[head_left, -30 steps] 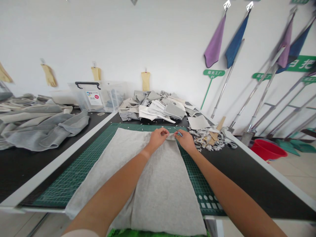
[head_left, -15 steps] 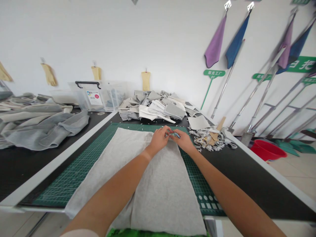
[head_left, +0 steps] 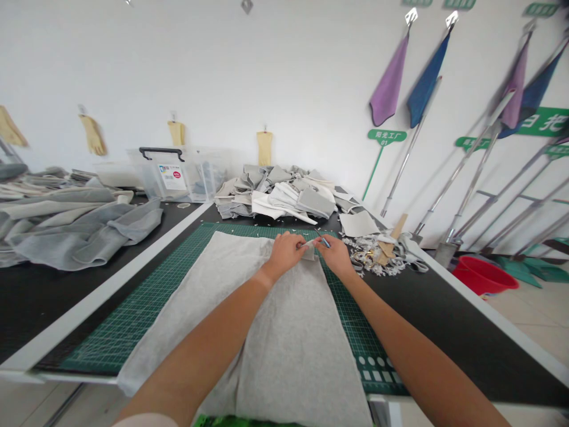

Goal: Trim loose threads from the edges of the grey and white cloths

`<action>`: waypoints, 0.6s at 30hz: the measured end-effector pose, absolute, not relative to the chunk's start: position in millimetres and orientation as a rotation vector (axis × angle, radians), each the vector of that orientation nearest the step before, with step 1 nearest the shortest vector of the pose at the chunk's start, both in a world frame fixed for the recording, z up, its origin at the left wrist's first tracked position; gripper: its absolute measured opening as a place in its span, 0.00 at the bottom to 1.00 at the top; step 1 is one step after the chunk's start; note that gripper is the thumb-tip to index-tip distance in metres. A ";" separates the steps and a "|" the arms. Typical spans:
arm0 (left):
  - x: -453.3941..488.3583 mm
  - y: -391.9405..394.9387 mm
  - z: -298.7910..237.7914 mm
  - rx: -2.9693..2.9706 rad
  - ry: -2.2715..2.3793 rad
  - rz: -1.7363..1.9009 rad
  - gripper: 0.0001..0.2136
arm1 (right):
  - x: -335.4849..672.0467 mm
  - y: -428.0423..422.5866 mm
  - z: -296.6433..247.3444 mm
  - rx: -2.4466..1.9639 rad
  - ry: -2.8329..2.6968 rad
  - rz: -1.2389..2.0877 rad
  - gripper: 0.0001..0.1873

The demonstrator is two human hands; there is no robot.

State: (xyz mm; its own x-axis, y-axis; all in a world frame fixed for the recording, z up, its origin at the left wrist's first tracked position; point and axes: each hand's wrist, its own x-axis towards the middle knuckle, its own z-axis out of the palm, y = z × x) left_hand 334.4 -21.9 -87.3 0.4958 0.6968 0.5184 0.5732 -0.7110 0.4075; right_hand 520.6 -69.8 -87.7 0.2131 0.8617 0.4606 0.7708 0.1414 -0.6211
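A large light-grey cloth (head_left: 284,344) lies over the green cutting mat (head_left: 146,302), its near end hanging past the table edge. My left hand (head_left: 285,250) pinches the cloth near its far right corner, where a small piece is lifted and folded. Just to the right, my right hand (head_left: 334,255) is closed around a small blue tool (head_left: 326,242) with a thin dark tip. Its kind is too small to make out. The right fingertips are close to the raised cloth edge; whether they touch it I cannot tell.
Behind the mat is a heap of grey and white cloth pieces (head_left: 280,193). Scraps and shreds (head_left: 377,252) lie to the right, more grey fabric (head_left: 75,231) to the left. A clear plastic box (head_left: 195,175) stands at the back. A red bucket (head_left: 482,276) is on the floor.
My hands have moved slightly apart, the right one rightward with the tool. The lifted cloth edge now shows between them, and the tool's tip points up and away.
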 end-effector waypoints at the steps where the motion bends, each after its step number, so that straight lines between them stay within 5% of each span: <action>1: 333.2 -20.5 -85.2 2.547 1.112 1.026 0.09 | 521.6 -69.9 -86.1 -1.632 -1.541 0.127 0.17; 18: 246.2 -13.4 17.1 1.889 0.952 0.661 0.25 | 539.6 -81.7 -31.6 -1.288 -0.962 0.487 0.26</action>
